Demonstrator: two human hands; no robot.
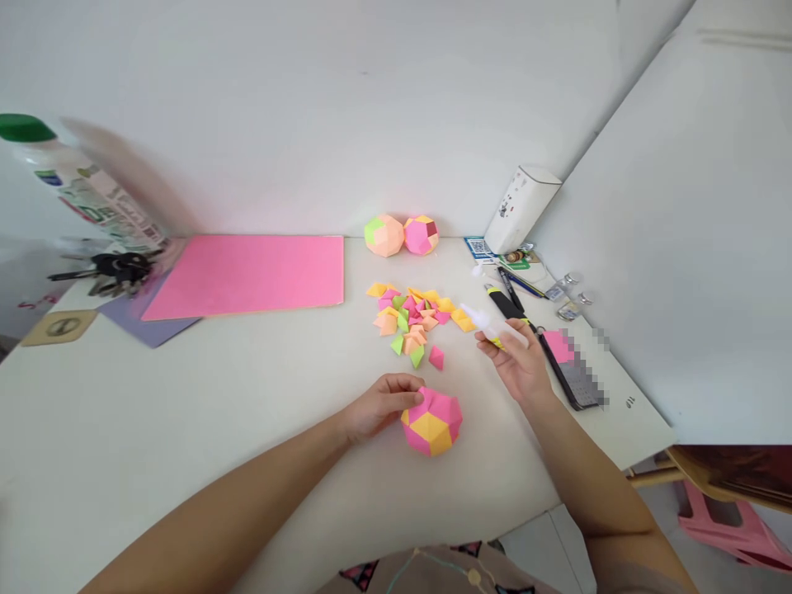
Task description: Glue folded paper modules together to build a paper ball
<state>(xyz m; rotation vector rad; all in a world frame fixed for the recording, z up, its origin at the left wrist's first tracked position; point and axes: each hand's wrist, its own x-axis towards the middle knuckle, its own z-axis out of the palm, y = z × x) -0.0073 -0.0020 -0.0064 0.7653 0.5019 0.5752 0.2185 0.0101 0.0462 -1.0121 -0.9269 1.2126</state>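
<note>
My left hand [387, 406] pinches the upper left edge of a pink and yellow folded-paper ball [431, 422], which is low over the near part of the table. In my right hand [520, 360] is a small whitish glue bottle [500, 330] with a yellow label, its pale nozzle pointing left. Just beyond the ball lies a pile of folded paper pieces [412, 318] in pink, green, peach and yellow. One pink piece [436, 357] lies apart, nearest the ball. Two faceted paper balls, one peach and green [384, 236], one pink and yellow [421, 235], stand against the wall.
A pink sheet [260, 276] lies at the back left, near keys [120, 266] and a green-capped bottle [92, 190]. At right are a white box [520, 209], a black and yellow cutter [506, 302], pens, small glass jars [564, 286] and a phone-like object [572, 371].
</note>
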